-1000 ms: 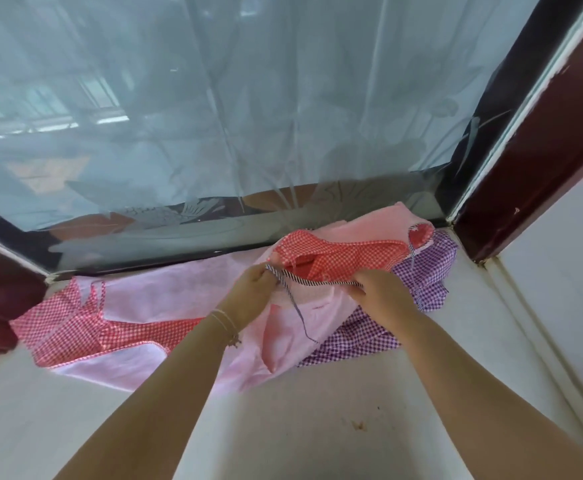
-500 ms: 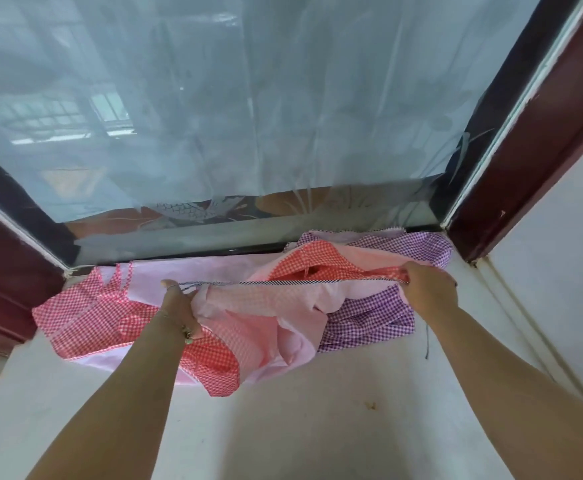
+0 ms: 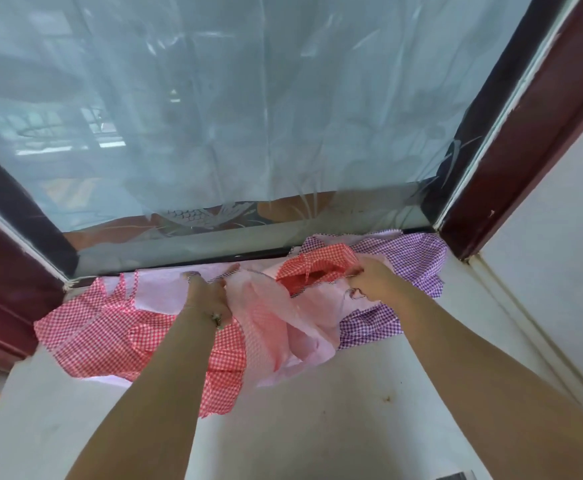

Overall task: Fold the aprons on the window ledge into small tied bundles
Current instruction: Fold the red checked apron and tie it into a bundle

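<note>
A red-and-pink checked apron (image 3: 269, 320) lies bunched in the middle of the window ledge (image 3: 335, 393), part of it hanging over the front edge. My left hand (image 3: 207, 294) grips its pink cloth and a thin striped tie near the window. My right hand (image 3: 373, 282) holds the other end of that tie beside a red checked fold (image 3: 321, 266). A second red checked apron (image 3: 103, 337) lies spread at the left. A purple checked apron (image 3: 411, 261) lies under my right hand at the right.
A sheer curtain (image 3: 248, 98) hangs in front of the window glass just behind the aprons. Dark red window frames (image 3: 525, 140) rise at both sides. A white wall (image 3: 560, 271) closes in on the right.
My hands pulled the striped tie out wide, then came back toward each other. The right hand has moved left to the red fold, and the pink cloth has bunched up between them.
</note>
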Available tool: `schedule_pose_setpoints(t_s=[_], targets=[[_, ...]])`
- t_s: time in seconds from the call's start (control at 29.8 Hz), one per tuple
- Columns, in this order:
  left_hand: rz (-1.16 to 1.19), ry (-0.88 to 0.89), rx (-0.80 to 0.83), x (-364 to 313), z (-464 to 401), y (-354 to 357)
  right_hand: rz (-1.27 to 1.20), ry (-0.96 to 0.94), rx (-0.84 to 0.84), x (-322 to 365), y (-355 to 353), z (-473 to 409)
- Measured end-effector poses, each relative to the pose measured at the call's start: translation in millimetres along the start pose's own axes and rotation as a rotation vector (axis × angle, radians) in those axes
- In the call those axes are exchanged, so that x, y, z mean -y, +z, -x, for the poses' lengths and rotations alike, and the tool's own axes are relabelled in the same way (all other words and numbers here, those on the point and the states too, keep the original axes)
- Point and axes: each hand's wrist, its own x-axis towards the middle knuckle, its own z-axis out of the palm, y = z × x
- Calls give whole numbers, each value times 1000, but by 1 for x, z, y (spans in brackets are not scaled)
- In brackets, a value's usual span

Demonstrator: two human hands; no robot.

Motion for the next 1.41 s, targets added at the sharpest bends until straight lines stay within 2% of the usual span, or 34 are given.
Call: schedule_pose_setpoints(t_s=[0.03,0.1,0.17,0.23,0.27,0.3,0.37,0.47,0.5,0.54,0.6,0.64,0.67,0.74,0.77,0.9,1.01,1.11,1.41], targets=[[81,-24,46,-3,6,5,-147,17,16,10,1,2],[-10,107,105,-14,18,18,-412,36,2,25,5,4],[-76,113,136,-13,15,27,-553,96,-56,34,4,4],[-245,229,240,-11,19,42,-461,97,-89,42,3,8],[-293,222,359,-6,23,50,-353,56,-103,46,2,12],[-349,220,373,-2,32,56,-259,0,-118,52,0,20],[-408,202,500,5,42,66,-140,-94,-144,62,-2,33],[-574,351,753,5,50,70,-33,-151,-120,68,-10,45],[-700,434,821,3,55,69,-45,-127,-89,70,-16,52],[-850,541,815,0,55,71,-37,-115,-65,68,-21,54],[-1062,691,673,-5,53,76,-16,-113,-54,67,-32,62],[-1057,700,614,-8,58,79,-69,-127,-40,66,-36,65],[-958,676,624,-9,62,82,-241,-102,-14,66,-43,69],[-690,592,673,-6,72,87,-434,-140,9,63,-55,80],[-636,604,657,-5,76,88,-539,-138,32,60,-62,84],[-649,805,577,-7,82,94,-630,-247,161,55,-78,102],[-773,961,502,-6,79,101,-624,-277,202,54,-84,111],[-818,947,491,-3,86,112,-528,-337,199,55,-84,117],[-651,980,571,-3,108,129,-174,-566,55,70,-87,139]])
